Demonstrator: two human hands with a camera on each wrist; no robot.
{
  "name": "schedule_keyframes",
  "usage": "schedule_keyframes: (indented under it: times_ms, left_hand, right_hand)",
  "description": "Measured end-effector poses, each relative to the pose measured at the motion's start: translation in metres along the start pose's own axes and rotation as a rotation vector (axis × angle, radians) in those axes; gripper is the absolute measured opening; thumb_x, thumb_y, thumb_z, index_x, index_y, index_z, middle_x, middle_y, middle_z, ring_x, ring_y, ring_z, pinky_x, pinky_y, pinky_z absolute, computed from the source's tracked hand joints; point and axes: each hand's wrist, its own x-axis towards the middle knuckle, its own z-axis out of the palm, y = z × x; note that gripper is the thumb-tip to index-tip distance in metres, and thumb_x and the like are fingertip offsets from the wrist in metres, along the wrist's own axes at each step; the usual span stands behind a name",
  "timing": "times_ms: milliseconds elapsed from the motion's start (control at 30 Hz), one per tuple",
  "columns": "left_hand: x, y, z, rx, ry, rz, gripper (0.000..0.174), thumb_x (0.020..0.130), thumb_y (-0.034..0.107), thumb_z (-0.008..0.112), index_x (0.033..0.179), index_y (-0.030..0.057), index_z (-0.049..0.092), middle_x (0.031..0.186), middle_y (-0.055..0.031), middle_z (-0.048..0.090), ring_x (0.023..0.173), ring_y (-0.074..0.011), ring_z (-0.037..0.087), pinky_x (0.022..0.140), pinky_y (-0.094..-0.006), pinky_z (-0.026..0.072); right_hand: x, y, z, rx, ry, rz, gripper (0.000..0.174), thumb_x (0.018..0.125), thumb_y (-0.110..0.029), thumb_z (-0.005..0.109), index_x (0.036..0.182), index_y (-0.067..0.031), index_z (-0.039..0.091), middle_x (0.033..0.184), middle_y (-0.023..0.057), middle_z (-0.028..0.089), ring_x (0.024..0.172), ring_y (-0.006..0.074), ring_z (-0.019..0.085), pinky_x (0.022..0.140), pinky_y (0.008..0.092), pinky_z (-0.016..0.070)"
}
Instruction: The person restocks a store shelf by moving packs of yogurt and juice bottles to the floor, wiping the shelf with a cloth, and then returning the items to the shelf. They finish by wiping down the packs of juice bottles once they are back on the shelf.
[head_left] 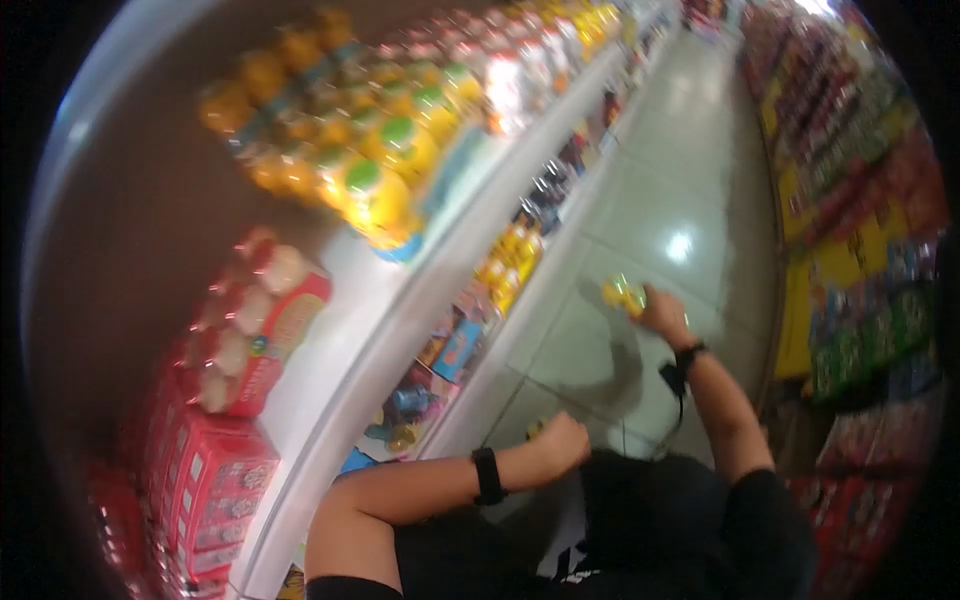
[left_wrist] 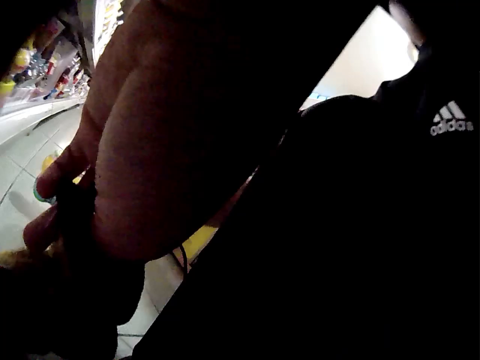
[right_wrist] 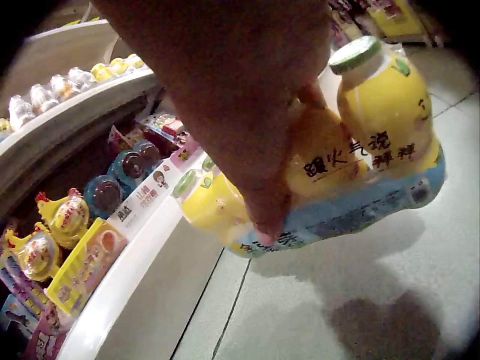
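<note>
My right hand [head_left: 662,312] grips a shrink-wrapped pack of yellow drink bottles [right_wrist: 394,101] with green caps and a blue lower band, held over the floor. In the right wrist view the thumb presses the wrap at the pack's lower side, and the hand hides part of the bottles. My left hand [head_left: 562,447], low in front of the body, has its fingers curled round a small yellow-and-green bottle [head_left: 535,429], mostly hidden by the hand. The left wrist view is dark, with a green edge [left_wrist: 39,189] showing by the fingertips.
On the white shelf [head_left: 350,320] to the left stand similar yellow bottle packs [head_left: 385,190], red-capped bottle packs [head_left: 250,310] and red cartons [head_left: 215,480]. Toys and snacks fill the lower shelf. Bagged goods [head_left: 850,130] line the right side of the tiled aisle [head_left: 660,180].
</note>
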Motion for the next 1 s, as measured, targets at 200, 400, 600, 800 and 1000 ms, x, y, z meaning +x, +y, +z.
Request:
schedule_keyframes:
  times_ms: [200,400,600,800,1000]
  left_hand:
    - [-0.006,0.028,-0.006,-0.057,-0.187,-0.161,0.019,0.082,0.015,0.067,0.099,0.0150,0.075,0.101,-0.0061,0.068,0.097,-0.0228,0.065,0.072,-0.0405,0.0472]
    - [-0.021,0.022,0.018,-0.015,0.102,-0.230,0.010,0.081,0.018,0.061,0.083,0.0112,0.069,0.082,-0.0068,0.064,0.079,-0.0239,0.066,0.064,-0.0386,0.0451]
    - [-0.031,-0.009,0.002,-0.031,-0.016,-0.325,0.015,0.082,0.012,0.066,0.093,0.0141,0.076,0.094,-0.0042,0.071,0.088,-0.0228,0.068,0.063,-0.0398,0.0473]
    - [-0.027,-0.029,-0.026,-0.023,0.128,-0.239,0.008,0.073,0.014,0.067,0.079,0.0103,0.071,0.077,-0.0058,0.065,0.073,-0.0231,0.066,0.060,-0.0370,0.0467]
    - [-0.024,-0.027,-0.031,-0.003,0.447,-0.262,0.002,0.074,0.012,0.066,0.072,0.0111,0.067,0.079,-0.0059,0.065,0.075,-0.0236,0.067,0.060,-0.0380,0.0486]
  right_hand:
    - [0.033,-0.020,0.009,0.012,-0.096,-0.033,0.066,0.066,-0.036,0.085,0.119,-0.0086,0.056,0.100,0.0185,0.069,0.097,0.0388,0.065,0.078,0.0478,0.0519]
    - [0.039,-0.012,0.033,0.112,-0.099,0.003,0.070,0.065,-0.033,0.086,0.124,-0.0127,0.054,0.110,0.0150,0.068,0.104,0.0365,0.063,0.087,0.0455,0.0518]
    - [0.011,-0.086,-0.110,0.181,0.429,-0.464,0.046,0.077,-0.030,0.080,0.115,-0.0148,0.061,0.105,0.0087,0.069,0.099,0.0306,0.065,0.081,0.0406,0.0532]
    - [0.004,-0.230,-0.326,0.228,0.655,-1.135,0.081,0.068,-0.022,0.084,0.141,-0.0162,0.048,0.137,0.0132,0.054,0.128,0.0351,0.049,0.106,0.0447,0.0411]
    - [0.064,-0.341,-0.362,-0.257,0.349,-1.439,0.130,0.047,-0.021,0.093,0.155,-0.0163,0.022,0.153,0.0150,0.036,0.142,0.0353,0.031,0.118,0.0446,0.0269]
